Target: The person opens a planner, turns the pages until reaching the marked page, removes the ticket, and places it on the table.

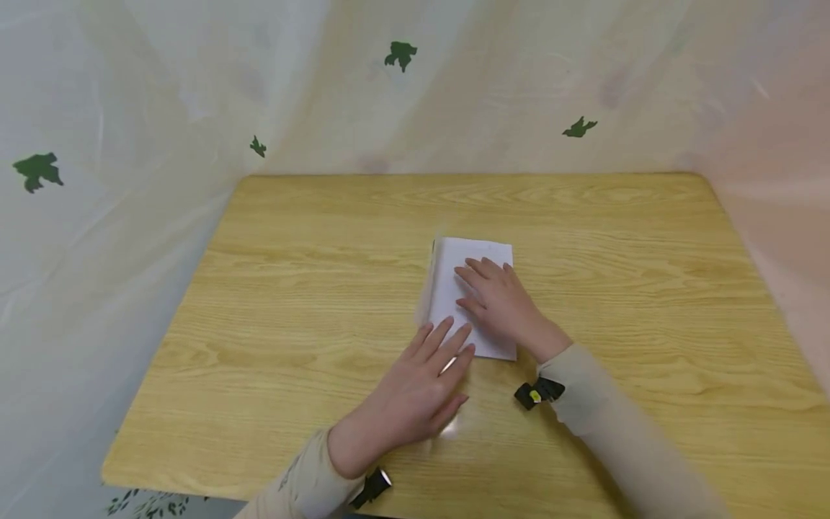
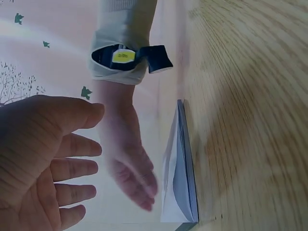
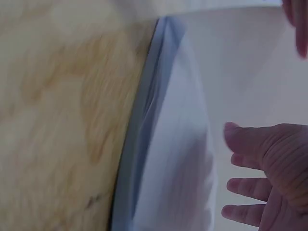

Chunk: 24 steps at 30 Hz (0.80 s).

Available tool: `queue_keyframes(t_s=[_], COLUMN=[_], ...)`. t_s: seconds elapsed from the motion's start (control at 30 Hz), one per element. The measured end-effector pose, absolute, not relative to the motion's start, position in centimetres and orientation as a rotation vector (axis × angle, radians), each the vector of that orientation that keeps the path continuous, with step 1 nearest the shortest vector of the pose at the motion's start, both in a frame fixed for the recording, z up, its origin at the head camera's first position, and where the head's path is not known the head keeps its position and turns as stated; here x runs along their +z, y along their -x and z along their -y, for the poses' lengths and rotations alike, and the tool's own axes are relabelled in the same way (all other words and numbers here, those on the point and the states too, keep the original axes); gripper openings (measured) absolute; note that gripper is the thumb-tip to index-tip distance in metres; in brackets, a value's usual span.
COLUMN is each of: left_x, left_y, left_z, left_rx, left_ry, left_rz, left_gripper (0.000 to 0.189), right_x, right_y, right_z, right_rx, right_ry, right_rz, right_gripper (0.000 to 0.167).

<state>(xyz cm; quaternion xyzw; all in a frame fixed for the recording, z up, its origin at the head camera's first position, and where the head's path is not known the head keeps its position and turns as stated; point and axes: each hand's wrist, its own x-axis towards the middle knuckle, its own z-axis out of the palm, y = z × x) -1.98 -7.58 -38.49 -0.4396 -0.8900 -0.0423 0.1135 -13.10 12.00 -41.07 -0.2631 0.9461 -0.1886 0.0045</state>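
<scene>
A white paper booklet (image 1: 446, 281) lies on the wooden table, its left edge bordered by a pale strip. My right hand (image 1: 507, 306) hovers over the booklet with fingers spread, holding nothing. Just off the near left corner is my left hand (image 1: 418, 393), its fingers straight and slightly apart, the tips overlapping the corner in the head view. From the left wrist, the booklet's stacked sheets (image 2: 184, 178) show a slight bulge near the edge. In the right wrist view the top page (image 3: 175, 163) slopes up, and my right fingers (image 3: 250, 188) are apart from it.
The wood-grain table (image 1: 292, 288) has rounded far corners. Pale curtains (image 1: 493, 86) with green bird shapes hang behind it and along both sides. A black strap with a camera (image 1: 540, 393) sits on the right wrist, and another black strap (image 1: 372, 489) on the left.
</scene>
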Motion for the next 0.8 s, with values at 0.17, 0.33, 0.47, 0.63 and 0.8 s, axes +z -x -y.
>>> queue_keyframes(t_s=[0.17,0.33,0.47,0.63,0.8], left_x=[-38.7,-38.7,-38.6,-38.7,-39.3], left_y=[1.8,2.1,2.8,4.4,6.2], left_z=[8.1,8.5,9.2,10.4,11.8], left_rx=[-0.143,-0.164,-0.168,-0.147,-0.199], left_ry=[1.222,1.145,1.074,0.939,0.827], left_rz=[2.614,2.619,2.619,2.708,2.828], left_gripper=[0.06,0.062,0.063,0.066,0.067], right_x=[-42.3,-42.5,-42.1,-41.8,-41.7], right_y=[14.4,15.7,16.6,17.2,17.8], right_z=[-12.9,-13.8,-14.3,-14.9,-15.4], right_rx=[-0.409,-0.357,-0.368,-0.386,-0.451], right_ry=[0.74,0.669,0.591,0.54,0.504], right_rz=[-2.942,-2.922,-2.88,-2.814,-2.748], right_gripper=[0.062,0.076,0.09,0.104,0.117])
